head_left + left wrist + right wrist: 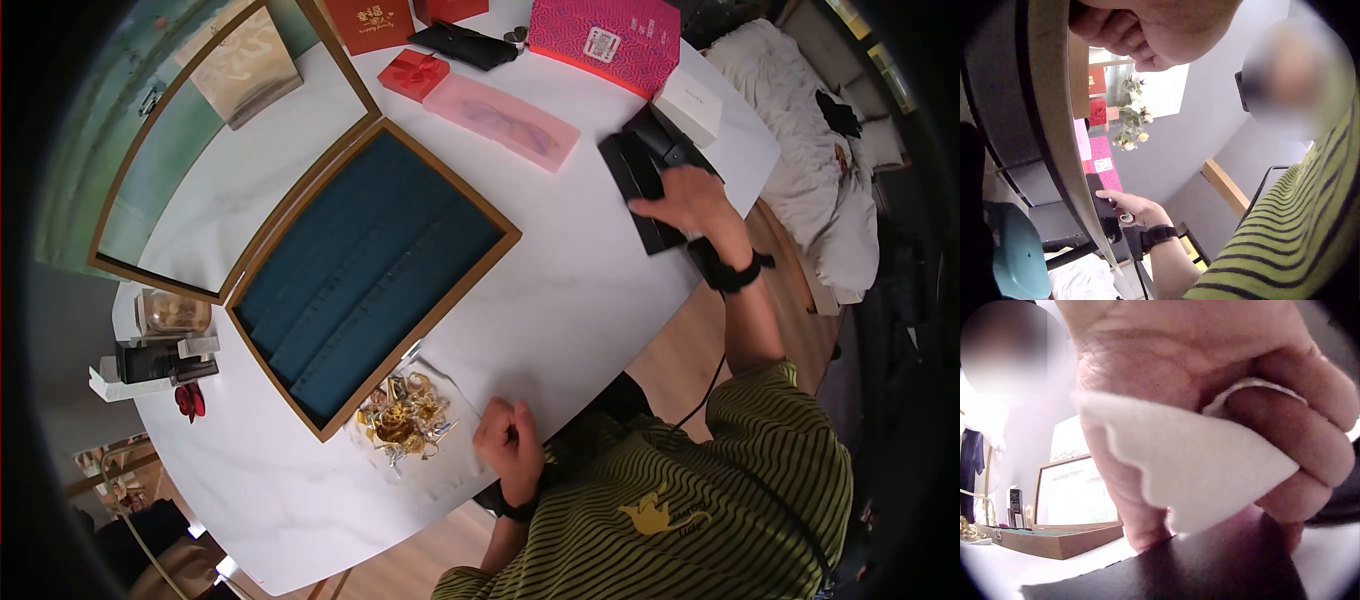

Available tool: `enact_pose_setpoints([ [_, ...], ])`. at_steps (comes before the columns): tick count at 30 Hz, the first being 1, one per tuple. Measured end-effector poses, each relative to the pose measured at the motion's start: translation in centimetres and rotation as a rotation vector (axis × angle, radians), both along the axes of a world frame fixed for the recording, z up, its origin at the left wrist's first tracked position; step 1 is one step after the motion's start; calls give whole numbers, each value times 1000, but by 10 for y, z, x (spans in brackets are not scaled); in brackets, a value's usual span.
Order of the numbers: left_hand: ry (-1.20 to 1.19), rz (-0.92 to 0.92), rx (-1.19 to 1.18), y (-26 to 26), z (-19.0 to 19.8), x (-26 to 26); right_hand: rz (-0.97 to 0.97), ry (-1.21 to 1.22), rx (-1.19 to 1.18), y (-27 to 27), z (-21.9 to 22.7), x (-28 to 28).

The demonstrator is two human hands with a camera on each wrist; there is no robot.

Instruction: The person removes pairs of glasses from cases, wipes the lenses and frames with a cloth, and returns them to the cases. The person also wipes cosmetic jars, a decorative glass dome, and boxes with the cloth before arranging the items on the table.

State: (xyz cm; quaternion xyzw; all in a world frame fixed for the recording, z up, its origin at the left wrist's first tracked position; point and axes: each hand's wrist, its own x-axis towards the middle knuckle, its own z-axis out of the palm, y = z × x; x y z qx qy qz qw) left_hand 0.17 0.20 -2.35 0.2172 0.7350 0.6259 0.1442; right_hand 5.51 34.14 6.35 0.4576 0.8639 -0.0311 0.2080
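Observation:
My right hand (pixel 695 200) is over a black box (pixel 627 175) near the table's right edge. In the right wrist view its thumb and a finger grip the dark surface, while the other fingers curl round a white cloth with a scalloped edge (pixel 1191 462). My left hand (pixel 508 445) rests at the table's front edge, fingers loosely curled and holding nothing. Beside it a heap of gold and silver jewellery (pixel 405 415) lies on a white sheet. Behind that, a wooden case (pixel 375 270) with dark teal lining stands with its glass lid (pixel 250 170) raised.
A white box (pixel 688 107) and a pink patterned box (pixel 605 40) stand behind the right hand. Left of them lie a pale pink case (pixel 505 120), a red gift box (pixel 413 75) and a black pouch (pixel 463 45). Small boxes (pixel 150 365) sit at the table's left edge.

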Motion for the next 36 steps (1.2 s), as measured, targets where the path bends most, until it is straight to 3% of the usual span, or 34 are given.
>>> enact_pose_setpoints([
  [2,-11,2,-4,-1,1,0,56,117,134,14,-3,-18],
  [11,-12,73,60,0,-3,2,258,280,153,80,-19,-113],
  [16,-20,58,52,0,0,1,426,294,87,69,-17,-144],
  [21,-8,70,41,0,-1,1,395,338,55,51,-10,-159],
  [23,-4,72,42,0,-2,1,428,561,198,52,-6,-170],
  [26,27,73,6,0,-3,2,463,669,231,50,2,-221],
  [28,36,67,20,0,-2,1,508,580,148,37,14,-246],
  [30,34,91,32,0,-1,1,581,629,292,42,-6,-283],
  [32,35,135,47,0,0,2,494,431,87,40,-1,-307],
  [36,57,140,52,-1,3,0,389,212,-2,61,-26,-342],
])
